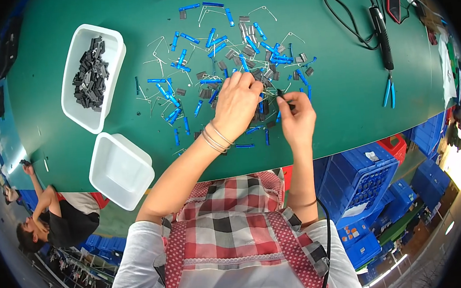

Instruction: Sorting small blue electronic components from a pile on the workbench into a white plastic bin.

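Near the table's (336, 120) front edge, the right hand (297, 115) pinches a small black piece (280, 93), its outline partly masked; close fingertip work seems in hand, calling next for a steady grip. Slightly farther in, the left hand (237, 105) bends over scattered blue parts (181, 57), fingertips hidden: I can't tell what they hold.

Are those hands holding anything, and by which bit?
The right hand pinches a small, narrow black piece by its near end, its far tip poking out. The left hand hides its own grip, so whether it holds anything can't be told.
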Available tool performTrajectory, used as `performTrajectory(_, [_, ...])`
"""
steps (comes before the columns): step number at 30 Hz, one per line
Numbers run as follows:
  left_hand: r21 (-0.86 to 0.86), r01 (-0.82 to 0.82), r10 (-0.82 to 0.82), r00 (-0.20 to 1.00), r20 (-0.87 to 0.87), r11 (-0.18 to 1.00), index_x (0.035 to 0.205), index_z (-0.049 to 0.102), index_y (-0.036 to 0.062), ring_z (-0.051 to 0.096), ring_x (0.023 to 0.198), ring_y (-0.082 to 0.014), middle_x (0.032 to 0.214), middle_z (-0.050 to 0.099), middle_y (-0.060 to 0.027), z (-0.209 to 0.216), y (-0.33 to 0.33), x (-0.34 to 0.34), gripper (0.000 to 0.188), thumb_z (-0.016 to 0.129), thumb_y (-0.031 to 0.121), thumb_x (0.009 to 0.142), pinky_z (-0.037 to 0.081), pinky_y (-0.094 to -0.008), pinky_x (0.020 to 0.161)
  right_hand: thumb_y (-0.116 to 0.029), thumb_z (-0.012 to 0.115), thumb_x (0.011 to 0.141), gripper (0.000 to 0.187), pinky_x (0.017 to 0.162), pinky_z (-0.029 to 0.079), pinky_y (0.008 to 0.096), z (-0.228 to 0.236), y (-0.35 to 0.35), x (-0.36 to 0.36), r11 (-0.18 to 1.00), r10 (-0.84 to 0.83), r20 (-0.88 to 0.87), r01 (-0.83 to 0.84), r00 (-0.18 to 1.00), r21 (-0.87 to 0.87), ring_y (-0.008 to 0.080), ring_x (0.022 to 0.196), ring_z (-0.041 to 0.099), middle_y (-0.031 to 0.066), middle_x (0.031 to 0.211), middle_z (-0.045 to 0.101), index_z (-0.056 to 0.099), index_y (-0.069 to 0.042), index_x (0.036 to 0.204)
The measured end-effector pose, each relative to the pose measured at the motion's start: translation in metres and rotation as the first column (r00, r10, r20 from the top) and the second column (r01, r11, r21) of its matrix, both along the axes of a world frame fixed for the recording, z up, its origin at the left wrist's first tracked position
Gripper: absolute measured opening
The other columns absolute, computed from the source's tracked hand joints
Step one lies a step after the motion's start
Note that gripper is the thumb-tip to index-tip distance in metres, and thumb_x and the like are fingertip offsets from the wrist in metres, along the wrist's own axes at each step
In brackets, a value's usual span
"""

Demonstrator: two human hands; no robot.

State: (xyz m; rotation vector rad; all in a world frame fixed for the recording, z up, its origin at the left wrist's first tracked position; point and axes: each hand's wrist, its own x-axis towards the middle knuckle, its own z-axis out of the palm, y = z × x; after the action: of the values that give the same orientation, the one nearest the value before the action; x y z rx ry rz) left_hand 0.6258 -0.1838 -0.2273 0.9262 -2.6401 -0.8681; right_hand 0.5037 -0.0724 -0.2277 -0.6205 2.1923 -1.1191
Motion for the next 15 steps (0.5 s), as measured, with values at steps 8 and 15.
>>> performTrajectory(8, [0.152, -0.136, 0.166, 0.965, -0.204, 0.979, 0.1, 0.066, 0.0027, 0.059, 0.09, -0.0288, 0.094, 0.061, -0.0095, -0.004, 0.001, 0.011, 0.022, 0.069, 0.0, 0.079, 0.049, -0.037, 0.082, -0.001, 0.068, 0.09, 0.01, 0.046, 0.032, 0.0207, 0.015, 0.002, 0.001, 0.869, -0.179, 0.611, 0.415, 0.771, -0.269, 0.0056, 0.051, 0.046, 0.0001, 0.069, 0.058, 0.059, -0.002, 0.093])
performTrajectory(15, [0.766, 0.46, 0.792, 0.602, 0.104, -0.45, 0.098, 0.064, 0.0015, 0.061, 0.102, -0.025, 0.104, 0.066, -0.0123, -0.001, 0.011, 0.051, 0.028, 0.055, 0.028, 0.095, 0.047, -0.0406, 0.096, 0.007, 0.073, 0.081, 0.025, 0.058, 0.051, 0.0235, 0.048, -0.018, 0.064, 0.917, 0.31, 0.144, -0.256, 0.94, -0.305, 0.0098, 0.075, 0.064, 0.0095, 0.106, 0.06, 0.062, 0.003, 0.103])
